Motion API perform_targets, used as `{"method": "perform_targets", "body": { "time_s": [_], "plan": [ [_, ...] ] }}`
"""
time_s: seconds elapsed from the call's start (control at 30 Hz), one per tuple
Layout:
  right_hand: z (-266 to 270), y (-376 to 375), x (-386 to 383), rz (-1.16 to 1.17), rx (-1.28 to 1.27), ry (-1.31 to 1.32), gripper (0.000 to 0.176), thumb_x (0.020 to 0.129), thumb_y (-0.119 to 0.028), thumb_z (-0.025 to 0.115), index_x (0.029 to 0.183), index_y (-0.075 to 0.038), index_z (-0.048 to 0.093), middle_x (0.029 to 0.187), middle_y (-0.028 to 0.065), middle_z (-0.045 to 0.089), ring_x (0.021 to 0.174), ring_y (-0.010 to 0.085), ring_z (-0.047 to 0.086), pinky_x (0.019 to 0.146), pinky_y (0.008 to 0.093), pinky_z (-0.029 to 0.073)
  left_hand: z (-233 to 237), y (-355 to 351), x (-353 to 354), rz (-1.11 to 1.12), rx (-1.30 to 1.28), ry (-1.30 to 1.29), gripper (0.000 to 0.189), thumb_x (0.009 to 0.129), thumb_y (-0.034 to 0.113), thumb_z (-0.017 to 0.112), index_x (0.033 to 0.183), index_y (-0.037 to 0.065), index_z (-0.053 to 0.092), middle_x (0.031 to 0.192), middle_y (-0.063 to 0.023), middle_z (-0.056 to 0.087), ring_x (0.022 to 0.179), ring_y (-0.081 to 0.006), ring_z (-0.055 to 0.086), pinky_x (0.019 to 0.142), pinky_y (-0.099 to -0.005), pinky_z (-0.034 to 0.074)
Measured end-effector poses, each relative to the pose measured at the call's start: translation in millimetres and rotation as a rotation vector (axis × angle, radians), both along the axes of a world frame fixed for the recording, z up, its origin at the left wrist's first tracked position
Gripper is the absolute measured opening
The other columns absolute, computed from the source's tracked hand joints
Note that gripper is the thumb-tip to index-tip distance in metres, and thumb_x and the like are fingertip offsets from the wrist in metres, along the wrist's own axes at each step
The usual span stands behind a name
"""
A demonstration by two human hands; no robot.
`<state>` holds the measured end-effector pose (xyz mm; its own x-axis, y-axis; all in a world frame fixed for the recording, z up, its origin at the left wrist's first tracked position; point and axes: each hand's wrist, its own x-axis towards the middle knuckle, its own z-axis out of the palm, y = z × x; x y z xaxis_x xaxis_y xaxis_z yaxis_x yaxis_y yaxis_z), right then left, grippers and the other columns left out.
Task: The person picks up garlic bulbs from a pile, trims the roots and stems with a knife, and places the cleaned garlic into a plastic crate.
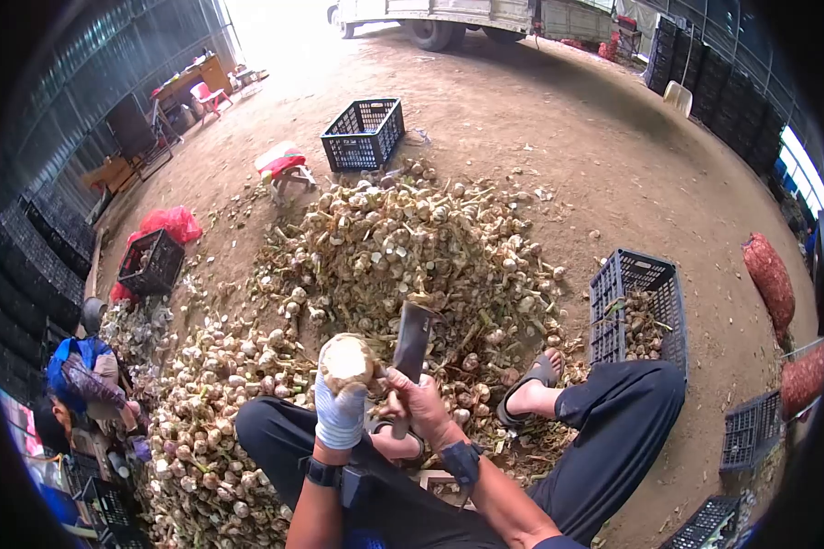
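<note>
My left hand (340, 416), in a white and pale-blue striped glove, is closed around a large garlic bulb (346, 360), its pale cut face turned up. Close beside it, my right hand (422, 404) is bare and wrapped round a knife (412, 340) with a broad dark blade pointing up and away. The right thumb is near the bulb's side; whether it touches cannot be made out. Beyond both hands lies a big heap of garlic (403, 238) with dry stalks, and more loose bulbs (211, 421) spread to the left of my legs.
A black plastic crate (363, 137) stands behind the heap, next to a low stool (288, 166). To my right, another crate (639, 265) holds some garlic. Red mesh sacks (769, 284) lie farther right. Another person (87, 375) is at the left edge. A truck (458, 18) stands at the back.
</note>
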<state>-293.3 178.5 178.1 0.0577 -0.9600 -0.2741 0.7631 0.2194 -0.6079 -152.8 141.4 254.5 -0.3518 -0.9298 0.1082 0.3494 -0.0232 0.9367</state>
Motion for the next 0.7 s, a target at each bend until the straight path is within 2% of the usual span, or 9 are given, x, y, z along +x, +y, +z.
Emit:
{"method": "perform_targets", "body": {
  "time_s": [0.1, 0.2, 0.27, 0.3, 0.4, 0.47, 0.57, 0.63, 0.7],
  "plan": [
    [33, 3, 2, -0.014, -0.01, -0.084, 0.02, 0.092, -0.022, 0.071, 0.096, -0.004, 0.063, 0.071, 0.0004, 0.061, 0.055, 0.0109, 0.058, 0.059, 0.0339, 0.059, -9, -5, 6, 0.028, 0.026, 0.005, 0.079, 0.078, 0.043, 0.079, 0.135, 0.0, 0.044, 0.121, -0.0103, 0.061, 0.108, -0.0202, 0.062, 0.093, -0.0337, 0.052],
    [42, 1, -8, -0.1, -0.018, -0.073, 0.015, 0.09, -0.016, 0.072, 0.094, -0.006, 0.061, 0.068, -0.0007, 0.06, 0.059, 0.0134, 0.062, 0.058, 0.0328, 0.058, 25, 1, -4, 0.066, 0.052, 0.184, 0.071, 0.077, 0.025, 0.079, 0.135, 0.001, 0.045, 0.126, -0.0123, 0.058, 0.112, -0.0226, 0.06, 0.097, -0.0349, 0.05],
    [35, 0, -19, -0.159, -0.077, 0.126, 0.014, 0.088, -0.014, 0.074, 0.092, -0.006, 0.063, 0.069, -0.001, 0.061, 0.06, 0.0137, 0.064, 0.056, 0.0308, 0.056, 31, -2, 2, 0.31, -0.341, -0.134, 0.074, 0.07, 0.008, 0.079, 0.136, 0.002, 0.046, 0.13, -0.0126, 0.055, 0.117, -0.0238, 0.057, 0.1, -0.0358, 0.048],
    [43, 1, -22, -0.17, -0.08, 0.219, 0.013, 0.087, -0.013, 0.075, 0.089, -0.005, 0.065, 0.071, -0.0007, 0.062, 0.059, 0.0125, 0.064, 0.054, 0.0282, 0.055, 33, -10, 14, 0.331, -0.596, -0.536, 0.078, 0.061, 0.0, 0.082, 0.132, 0.003, 0.051, 0.132, -0.0134, 0.054, 0.12, -0.026, 0.055, 0.101, -0.0378, 0.047],
    [47, -2, -22, -0.215, -0.157, 0.379, 0.013, 0.088, -0.013, 0.075, 0.086, -0.005, 0.065, 0.071, -0.0003, 0.063, 0.058, 0.0122, 0.064, 0.054, 0.0259, 0.054, 23, -11, 12, 0.281, -0.834, -0.946, 0.056, 0.059, 0.009, 0.086, 0.112, 0.012, 0.068, 0.121, -0.0131, 0.057, 0.105, -0.0276, 0.06, 0.088, -0.0381, 0.051],
    [53, -2, -23, -0.225, -0.16, 0.46, 0.014, 0.089, -0.014, 0.075, 0.084, -0.004, 0.065, 0.071, -0.001, 0.063, 0.058, 0.0102, 0.063, 0.053, 0.0248, 0.053, 15, -11, 15, 0.296, -0.834, -0.924, 0.042, 0.062, 0.01, 0.086, 0.102, 0.012, 0.072, 0.11, -0.0111, 0.06, 0.094, -0.0258, 0.062, 0.083, -0.0368, 0.052],
    [58, 0, -22, -0.21, -0.143, 0.567, 0.014, 0.09, -0.013, 0.072, 0.085, -0.001, 0.067, 0.075, 0.0017, 0.063, 0.065, 0.0089, 0.061, 0.056, 0.0287, 0.051, 11, -10, 14, 0.346, -0.467, -0.759, 0.027, 0.069, 0.01, 0.084, 0.093, 0.006, 0.074, 0.096, -0.0102, 0.063, 0.083, -0.0238, 0.064, 0.077, -0.032, 0.052],
    [59, 2, -18, -0.35, -0.336, 0.98, 0.012, 0.087, -0.01, 0.072, 0.084, 0.0, 0.065, 0.072, 0.0062, 0.06, 0.068, 0.0122, 0.061, 0.057, 0.0329, 0.048, 5, -12, 17, 0.342, -0.401, -0.745, 0.026, 0.07, 0.009, 0.083, 0.094, 0.005, 0.073, 0.095, -0.0097, 0.064, 0.084, -0.023, 0.064, 0.076, -0.0313, 0.052],
    [53, 0, -15, -0.404, -0.463, 1.21, 0.016, 0.08, -0.008, 0.073, 0.078, 0.0, 0.06, 0.074, 0.0139, 0.057, 0.066, 0.0284, 0.06, 0.059, 0.0374, 0.046, 2, -12, 16, 0.298, -0.14, -0.625, 0.023, 0.076, 0.011, 0.082, 0.096, 0.003, 0.072, 0.086, -0.0066, 0.066, 0.076, -0.0165, 0.064, 0.069, -0.0288, 0.052]
  ]
}}
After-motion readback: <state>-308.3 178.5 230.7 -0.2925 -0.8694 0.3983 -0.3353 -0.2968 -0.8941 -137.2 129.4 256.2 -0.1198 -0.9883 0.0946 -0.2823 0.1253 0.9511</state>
